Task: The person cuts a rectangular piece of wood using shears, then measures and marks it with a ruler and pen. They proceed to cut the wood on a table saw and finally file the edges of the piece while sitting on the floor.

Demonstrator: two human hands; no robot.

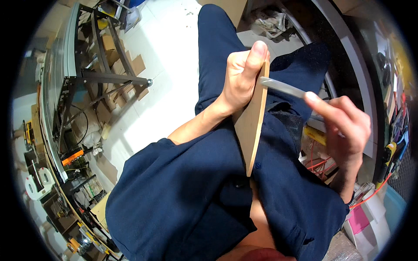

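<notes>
A thin wooden board stands on edge over my lap, its pale narrow edge facing up. My left hand is closed round its far end, thumb on top near the edge. In my right hand is a slim, flat grey file, gripped at its near end with the index finger laid along it. The rounded tip of the file lies across the board's edge, just below my left thumb. The board's lower end rests against my dark blue clothing, and its right face is mostly out of sight.
A dark metal frame with cardboard pieces beneath stands on the left. Shelves of tools and a white-handled item line the far left. On the right are a white curved panel edge, orange cable and a pale blue bin.
</notes>
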